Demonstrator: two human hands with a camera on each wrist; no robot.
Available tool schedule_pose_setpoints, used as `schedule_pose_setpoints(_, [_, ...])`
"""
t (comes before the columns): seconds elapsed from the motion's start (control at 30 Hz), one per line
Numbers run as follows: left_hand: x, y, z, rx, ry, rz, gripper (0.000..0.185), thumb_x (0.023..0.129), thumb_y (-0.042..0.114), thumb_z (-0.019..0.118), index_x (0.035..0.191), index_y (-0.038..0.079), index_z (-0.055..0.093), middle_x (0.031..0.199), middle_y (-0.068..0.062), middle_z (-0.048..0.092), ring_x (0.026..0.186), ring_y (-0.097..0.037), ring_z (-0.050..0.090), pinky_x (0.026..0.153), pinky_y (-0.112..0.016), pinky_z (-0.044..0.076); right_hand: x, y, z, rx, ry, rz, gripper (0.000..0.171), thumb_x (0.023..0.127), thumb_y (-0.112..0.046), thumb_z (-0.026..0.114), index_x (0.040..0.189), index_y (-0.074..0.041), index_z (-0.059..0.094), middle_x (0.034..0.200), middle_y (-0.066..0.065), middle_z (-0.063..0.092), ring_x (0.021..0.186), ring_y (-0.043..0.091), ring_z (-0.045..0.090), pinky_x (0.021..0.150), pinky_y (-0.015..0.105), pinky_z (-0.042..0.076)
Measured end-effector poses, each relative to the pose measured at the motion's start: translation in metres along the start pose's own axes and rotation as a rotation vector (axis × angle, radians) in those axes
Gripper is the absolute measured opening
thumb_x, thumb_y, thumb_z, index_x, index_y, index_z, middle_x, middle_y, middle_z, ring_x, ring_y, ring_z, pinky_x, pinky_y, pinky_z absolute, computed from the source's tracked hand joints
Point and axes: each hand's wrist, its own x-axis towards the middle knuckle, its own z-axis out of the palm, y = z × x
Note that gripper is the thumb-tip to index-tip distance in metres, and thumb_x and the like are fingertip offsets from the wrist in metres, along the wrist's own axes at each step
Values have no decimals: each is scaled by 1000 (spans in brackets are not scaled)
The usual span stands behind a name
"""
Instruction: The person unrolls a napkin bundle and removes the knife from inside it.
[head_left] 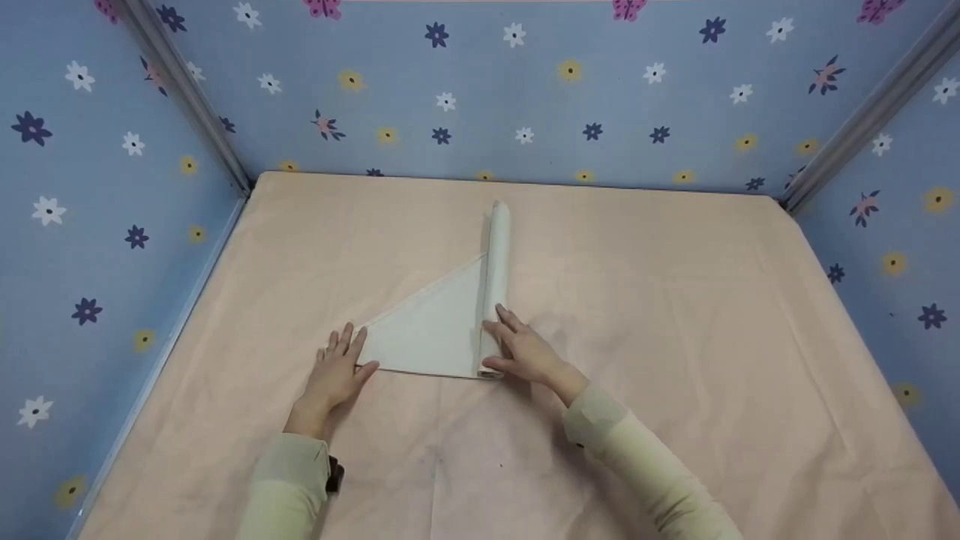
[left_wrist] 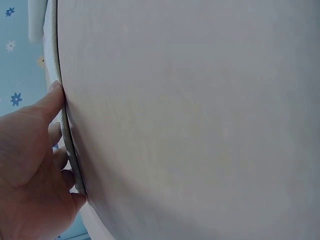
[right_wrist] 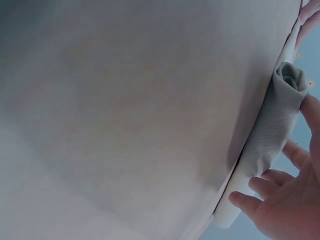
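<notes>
A pale grey-white cloth lies on the peach table cover, folded to a triangle and partly rolled into a long tube along its right side. My left hand rests flat with straight fingers on the cloth's left corner. My right hand lies on the near end of the rolled tube, fingers extended against it and thumb at its end. In the right wrist view my fingers touch the roll from the side.
Blue floral walls enclose the table on the left, back and right, with metal corner posts. The peach cover spreads wide around the cloth on all sides.
</notes>
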Motion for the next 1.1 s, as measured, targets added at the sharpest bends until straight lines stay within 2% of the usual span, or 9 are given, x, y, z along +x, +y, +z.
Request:
schedule_pose_setpoints(0.4, [-1,-1,-2,-14,7,15,63,92,33,46,139,-2,21,143,-26,9,128,-46,5,99,-61,7,-7,6,-4,49,10,0,66,82,-40,60,136,-10,36,145,14,16,131,30,19,100,40,29])
schedule_pose_setpoints(0.77, [-1,-1,-2,-8,6,11,64,92,33,46,139,-1,21,143,-25,9,128,-45,4,99,-60,7,-11,10,-6,49,29,-11,64,82,-38,61,135,-11,36,144,16,21,129,31,23,99,41,31])
schedule_pose_setpoints(1.1, [0,-1,0,-8,14,2,63,92,33,46,139,-1,21,143,-25,10,129,-45,4,100,-59,7,-11,6,-7,65,24,-4,65,84,-38,59,136,-8,35,143,20,18,130,30,21,100,40,30])
